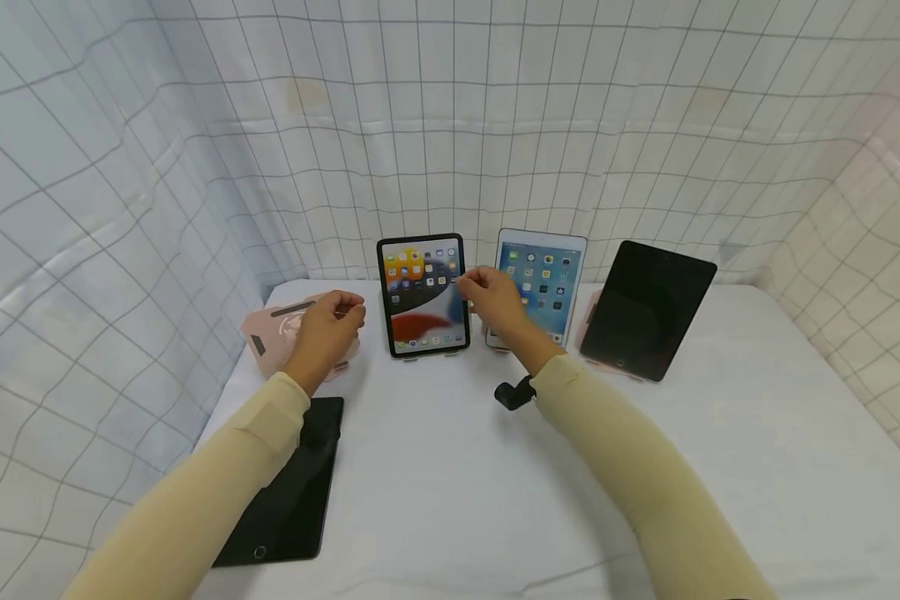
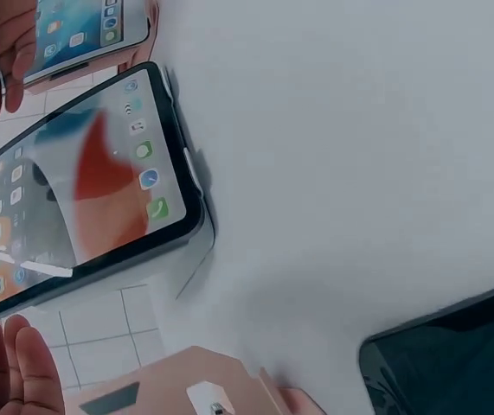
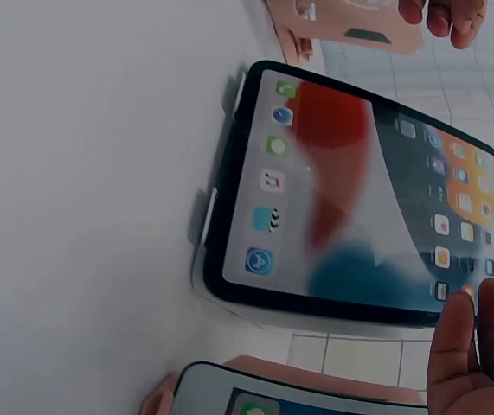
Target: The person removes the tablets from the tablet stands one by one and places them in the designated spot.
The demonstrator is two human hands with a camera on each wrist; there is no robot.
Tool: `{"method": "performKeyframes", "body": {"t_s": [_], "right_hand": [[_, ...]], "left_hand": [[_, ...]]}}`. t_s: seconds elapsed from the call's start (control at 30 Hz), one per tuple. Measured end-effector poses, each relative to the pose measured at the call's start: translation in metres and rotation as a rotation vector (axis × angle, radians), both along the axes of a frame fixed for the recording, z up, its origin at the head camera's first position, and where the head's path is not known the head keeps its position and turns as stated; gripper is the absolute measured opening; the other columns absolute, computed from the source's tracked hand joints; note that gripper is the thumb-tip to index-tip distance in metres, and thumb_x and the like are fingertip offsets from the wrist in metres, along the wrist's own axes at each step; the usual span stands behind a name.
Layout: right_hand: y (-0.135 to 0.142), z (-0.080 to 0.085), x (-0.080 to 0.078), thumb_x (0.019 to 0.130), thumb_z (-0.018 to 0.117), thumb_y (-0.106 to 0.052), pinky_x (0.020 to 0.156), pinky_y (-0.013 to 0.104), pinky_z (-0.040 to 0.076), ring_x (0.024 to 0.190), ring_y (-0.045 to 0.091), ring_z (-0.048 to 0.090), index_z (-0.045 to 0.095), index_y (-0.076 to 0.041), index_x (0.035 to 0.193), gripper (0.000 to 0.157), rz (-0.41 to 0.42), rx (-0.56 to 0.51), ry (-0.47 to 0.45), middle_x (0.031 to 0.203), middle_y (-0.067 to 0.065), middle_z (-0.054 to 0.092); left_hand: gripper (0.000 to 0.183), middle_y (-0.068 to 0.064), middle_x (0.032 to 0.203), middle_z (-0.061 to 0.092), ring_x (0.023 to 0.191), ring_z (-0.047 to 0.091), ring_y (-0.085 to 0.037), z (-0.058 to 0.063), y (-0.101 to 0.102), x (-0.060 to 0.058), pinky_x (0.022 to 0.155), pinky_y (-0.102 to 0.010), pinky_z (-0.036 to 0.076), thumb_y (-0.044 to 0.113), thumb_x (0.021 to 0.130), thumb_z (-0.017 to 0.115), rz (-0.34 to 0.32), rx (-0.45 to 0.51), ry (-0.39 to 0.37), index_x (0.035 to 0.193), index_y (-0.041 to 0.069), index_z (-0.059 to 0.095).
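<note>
A black-rimmed tablet [image 1: 423, 292] with a lit home screen leans upright on a stand at the back middle. Left of it hovers my left hand [image 1: 328, 327], fingers loosely bent and holding nothing visible, in front of a pink tablet stand [image 1: 270, 337]. My right hand [image 1: 501, 304] is by the tablet's right edge, its fingertips overlapping that edge in the head view; whether they touch it, I cannot tell. In the right wrist view its fingers [image 3: 452, 341] look relaxed. Partly behind this hand stands a white-rimmed lit tablet [image 1: 555, 283]. A pale streak crosses the black-rimmed screen in the left wrist view.
At the right, a dark-screened tablet [image 1: 648, 312] leans on a pink stand. Another dark tablet [image 1: 292, 508] lies flat at the front left, partly under my left sleeve. A small black object [image 1: 512, 395] shows by my right wrist. Checked white cloth [image 1: 450, 108] hangs behind the white table [image 1: 435, 467].
</note>
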State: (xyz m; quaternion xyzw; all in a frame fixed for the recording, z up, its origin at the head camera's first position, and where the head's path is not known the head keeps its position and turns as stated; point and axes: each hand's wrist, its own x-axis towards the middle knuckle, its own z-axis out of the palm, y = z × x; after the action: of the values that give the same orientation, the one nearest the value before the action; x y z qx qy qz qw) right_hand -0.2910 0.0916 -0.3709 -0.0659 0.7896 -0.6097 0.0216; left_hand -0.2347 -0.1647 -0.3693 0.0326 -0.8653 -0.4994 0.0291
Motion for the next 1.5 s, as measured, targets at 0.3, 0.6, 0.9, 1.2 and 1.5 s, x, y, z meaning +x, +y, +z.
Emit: {"method": "performKeyframes", "body": {"t_s": [0.3, 0.6, 0.9, 1.2, 1.5], "right_hand": [[0.005, 0.008, -0.018, 0.102, 0.057, -0.026, 0.084, 0.037, 0.054, 0.101, 0.025, 0.061, 0.060, -0.007, 0.113, 0.022, -0.035, 0.094, 0.045, 0.107, 0.008, 0.062], [-0.002, 0.010, -0.024, 0.102, 0.056, -0.026, 0.086, 0.040, 0.050, 0.102, 0.023, 0.060, 0.060, -0.007, 0.115, 0.024, -0.124, 0.323, 0.126, 0.113, 0.008, 0.063], [-0.008, 0.007, -0.032, 0.102, 0.055, -0.024, 0.090, 0.039, 0.050, 0.107, 0.024, 0.060, 0.061, -0.007, 0.122, 0.027, -0.149, 0.347, 0.114, 0.120, 0.009, 0.064], [-0.011, 0.004, -0.035, 0.103, 0.054, -0.021, 0.086, 0.038, 0.051, 0.104, 0.025, 0.061, 0.062, -0.005, 0.124, 0.028, -0.167, 0.243, 0.091, 0.116, 0.011, 0.065], [-0.012, 0.001, -0.034, 0.103, 0.053, -0.019, 0.086, 0.037, 0.052, 0.102, 0.025, 0.062, 0.062, -0.004, 0.125, 0.028, -0.167, 0.192, 0.104, 0.115, 0.012, 0.067]], "left_hand": [[0.030, -0.012, 0.112, 0.062, 0.102, 0.058, -0.026, 0.003, 0.019, -0.021, 0.087, -0.038, 0.051, 0.026, 0.103, 0.051, 0.037, 0.006, 0.006, 0.122, 0.006, 0.060], [0.030, -0.012, 0.118, 0.061, 0.109, 0.055, -0.026, -0.001, 0.025, -0.038, 0.089, -0.039, 0.050, 0.022, 0.101, 0.053, 0.110, 0.015, 0.102, 0.123, 0.003, 0.060], [0.036, -0.014, 0.127, 0.061, 0.115, 0.057, -0.026, 0.000, 0.025, -0.051, 0.094, -0.040, 0.049, 0.022, 0.102, 0.052, 0.122, 0.027, 0.072, 0.131, 0.003, 0.059], [0.039, -0.014, 0.129, 0.057, 0.116, 0.053, -0.026, 0.006, 0.030, -0.057, 0.098, -0.039, 0.047, 0.026, 0.103, 0.051, 0.118, 0.066, -0.016, 0.135, 0.004, 0.056], [0.038, -0.014, 0.129, 0.055, 0.115, 0.052, -0.025, 0.005, 0.035, -0.061, 0.101, -0.036, 0.046, 0.025, 0.105, 0.049, 0.162, 0.165, -0.078, 0.136, 0.003, 0.053]]}}
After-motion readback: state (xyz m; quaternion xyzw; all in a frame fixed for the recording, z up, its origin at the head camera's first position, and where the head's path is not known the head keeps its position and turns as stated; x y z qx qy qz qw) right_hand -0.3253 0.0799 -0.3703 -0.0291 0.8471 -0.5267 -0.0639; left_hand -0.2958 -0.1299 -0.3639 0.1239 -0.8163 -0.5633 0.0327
